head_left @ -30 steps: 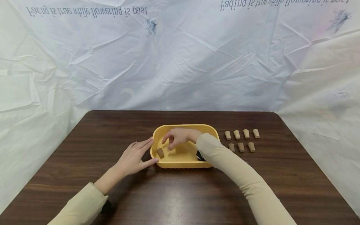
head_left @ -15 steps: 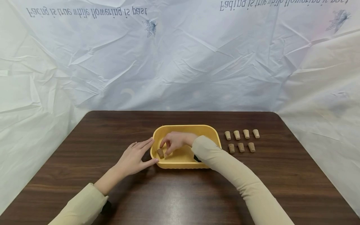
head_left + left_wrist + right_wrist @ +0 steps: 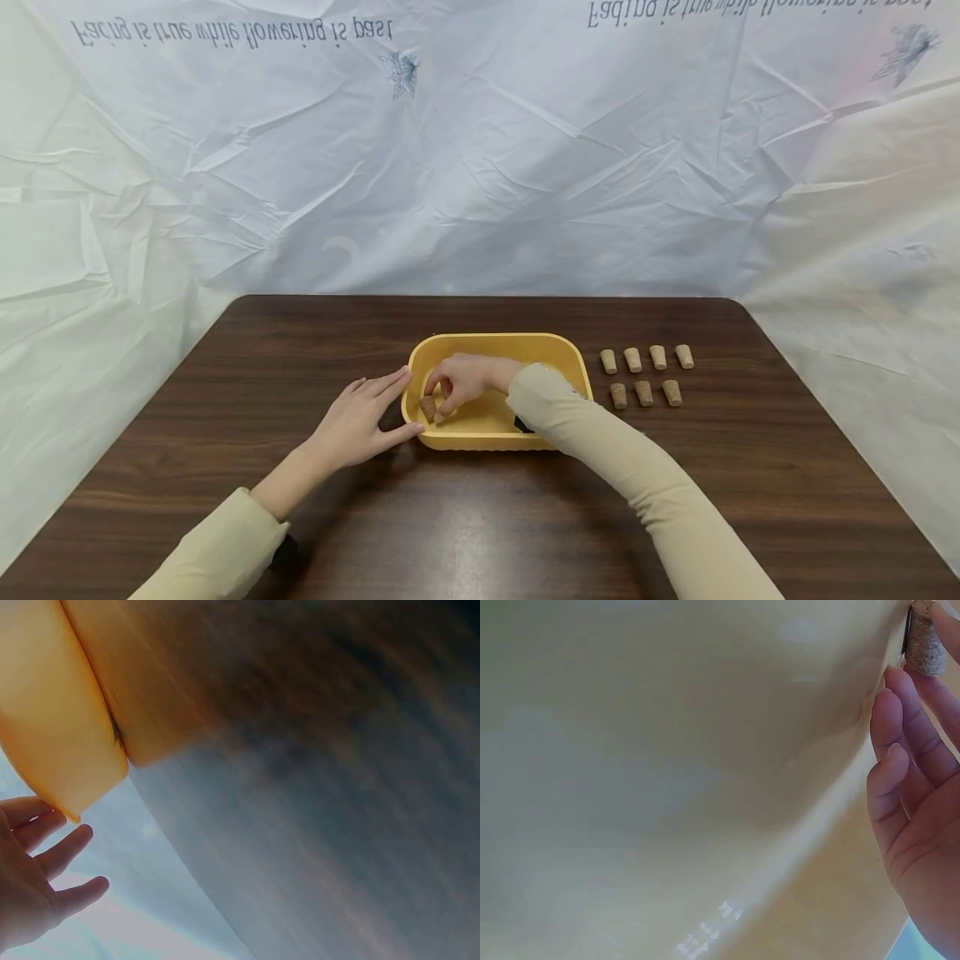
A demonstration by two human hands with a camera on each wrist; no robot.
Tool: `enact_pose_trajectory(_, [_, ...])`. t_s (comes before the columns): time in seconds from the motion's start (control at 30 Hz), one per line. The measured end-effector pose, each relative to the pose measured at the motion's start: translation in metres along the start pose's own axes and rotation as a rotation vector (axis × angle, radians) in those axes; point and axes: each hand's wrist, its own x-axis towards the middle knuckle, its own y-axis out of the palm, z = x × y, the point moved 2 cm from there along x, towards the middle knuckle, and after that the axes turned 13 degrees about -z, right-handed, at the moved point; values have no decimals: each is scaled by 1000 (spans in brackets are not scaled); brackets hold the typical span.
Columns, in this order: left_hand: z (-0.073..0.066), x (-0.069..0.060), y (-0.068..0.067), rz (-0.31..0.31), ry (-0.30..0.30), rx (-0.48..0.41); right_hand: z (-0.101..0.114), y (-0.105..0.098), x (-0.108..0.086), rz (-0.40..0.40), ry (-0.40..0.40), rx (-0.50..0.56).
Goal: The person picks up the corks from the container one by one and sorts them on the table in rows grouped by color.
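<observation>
A yellow tray [image 3: 487,442] stands on the dark table. Inside its left end is a brown cork stopper [image 3: 427,407], narrower at one end. My right hand [image 3: 467,379] reaches into the tray and pinches this cork between thumb and forefinger; in the right wrist view the cork [image 3: 928,645] sits between them at the top right, partly cut off. Against the tray's left end rests my left hand [image 3: 360,421], fingers straight and spread, the thumb near the front corner. The left wrist view shows the left fingers [image 3: 64,851] by the tray's rim.
Right of the tray, cork stoppers lie in two rows: several pale ones [image 3: 633,360] behind, three browner ones [image 3: 643,393] in front. The wooden table [image 3: 465,517] ends at a white printed sheet [image 3: 480,167]. My right sleeve [image 3: 637,458] crosses the tray's right front corner.
My right hand has moved left and slightly down inside the tray, its thumb and forefinger coming round the brown cork. The left hand has stayed on the tray's end.
</observation>
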Motion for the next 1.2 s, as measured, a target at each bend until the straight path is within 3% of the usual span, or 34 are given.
enact_pose_trajectory(0.37, [-1,0,-1,11,-5,-2,-1,1,0,-32,-30,-18])
enact_pose_trajectory(0.63, [-1,0,-1,19,-13,-5,-3,-2,-1,-25,0,-27])
enact_pose_trajectory(0.97, [-2,1,-3,28,-16,-14,-10,-21,-11,-41,55,-18])
enact_pose_trajectory(1.2, [-2,1,-3,36,-17,-17,-14,-41,-22,-91,36,-40])
